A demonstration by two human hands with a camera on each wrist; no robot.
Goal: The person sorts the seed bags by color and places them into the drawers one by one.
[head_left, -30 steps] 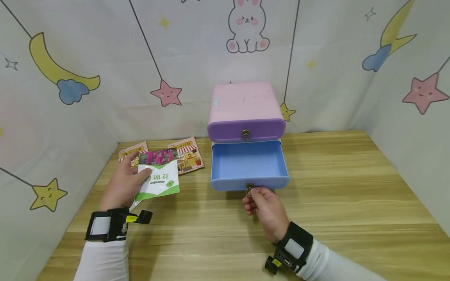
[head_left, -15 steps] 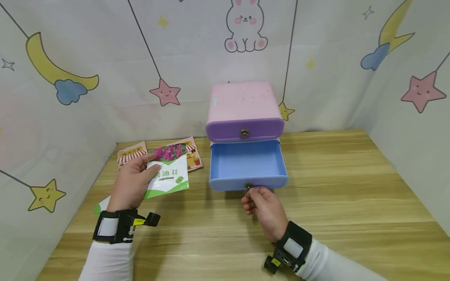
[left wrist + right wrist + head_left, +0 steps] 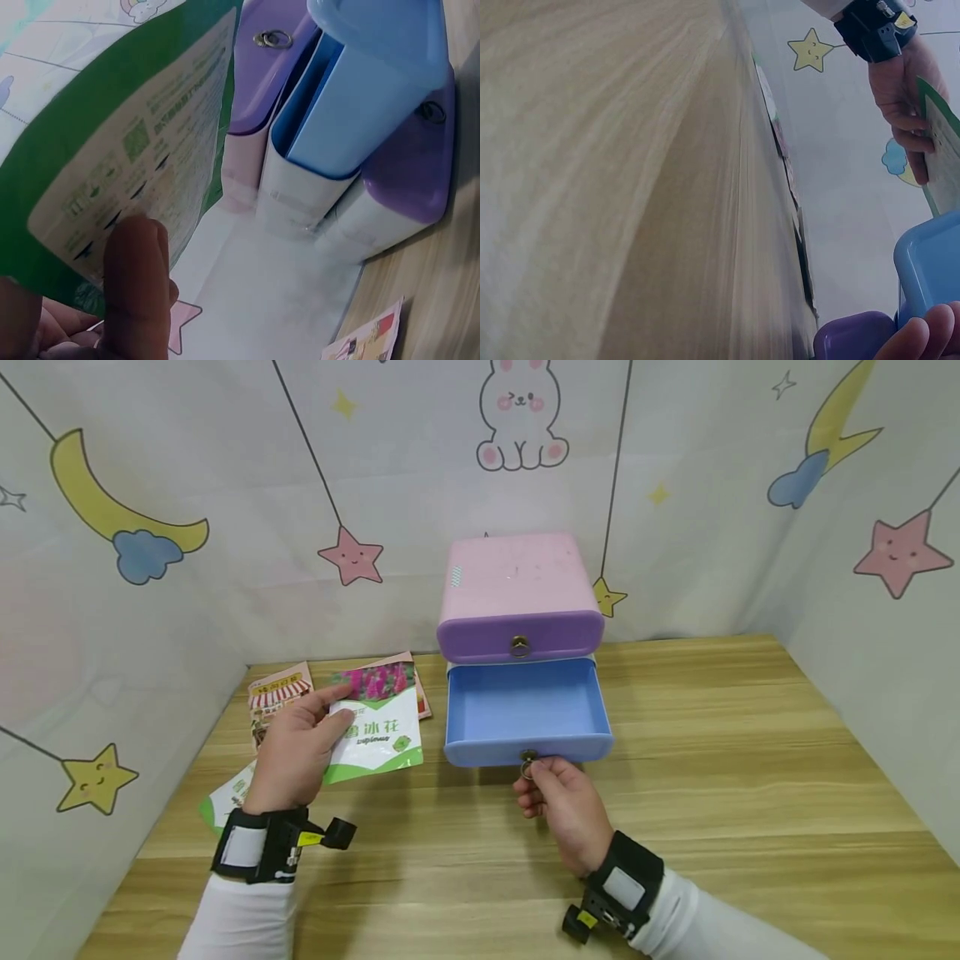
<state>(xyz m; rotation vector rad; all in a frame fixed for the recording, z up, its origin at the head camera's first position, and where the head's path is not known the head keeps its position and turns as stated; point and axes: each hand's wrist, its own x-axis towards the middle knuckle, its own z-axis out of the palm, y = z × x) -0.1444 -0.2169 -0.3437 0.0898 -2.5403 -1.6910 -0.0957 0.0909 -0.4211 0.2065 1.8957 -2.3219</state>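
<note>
My left hand (image 3: pixel 300 747) pinches a seed packet (image 3: pixel 378 727) by its left edge, thumb on the front. The packet is white and green with pink flowers at the top; its printed back (image 3: pixel 142 150) faces the left wrist camera. It is held above the table, left of the drawer. My right hand (image 3: pixel 566 810) pinches the ring pull (image 3: pixel 527 767) of a blue drawer (image 3: pixel 528 750), which is pulled out and has nothing in it. The drawer belongs to a small pink chest (image 3: pixel 517 572) whose upper purple drawer (image 3: pixel 480 639) is closed.
A green and white packet (image 3: pixel 228 797) lies by my left wrist. Two pink illustrated packets lie behind: one (image 3: pixel 279 689) at the left, another (image 3: pixel 424 697) partly covered by the held packet. A lower purple drawer (image 3: pixel 412 172) sits under the blue one. Fabric walls enclose the table.
My left hand has carried the seed packet right, toward the drawer, uncovering the left pink packet and the green and white one. The right hand stays at the ring pull.
</note>
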